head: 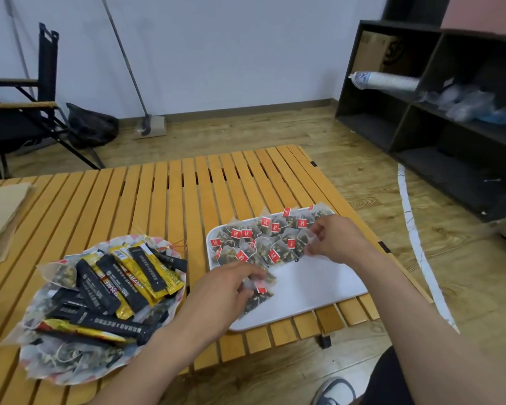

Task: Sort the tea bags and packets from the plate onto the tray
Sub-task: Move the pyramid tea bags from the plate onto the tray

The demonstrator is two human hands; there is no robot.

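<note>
A patterned plate (158, 240) at the left of the slatted table holds several black and yellow stick packets (123, 285) on top of mesh tea bags (70, 350). A white tray (313, 285) lies to its right, its far half covered by several tea bags with red tags (263, 238). My left hand (219, 290) pinches a tea bag (257, 296) over the tray's near-left part. My right hand (336, 239) pinches a tea bag (306, 239) at the right end of the rows on the tray.
The wooden slatted table (158, 194) ends just right of the tray. Brown paper (0, 211) lies at its far left. A folding chair (21, 112), a broom (149, 124) and a dark shelf unit (438, 112) stand on the floor beyond.
</note>
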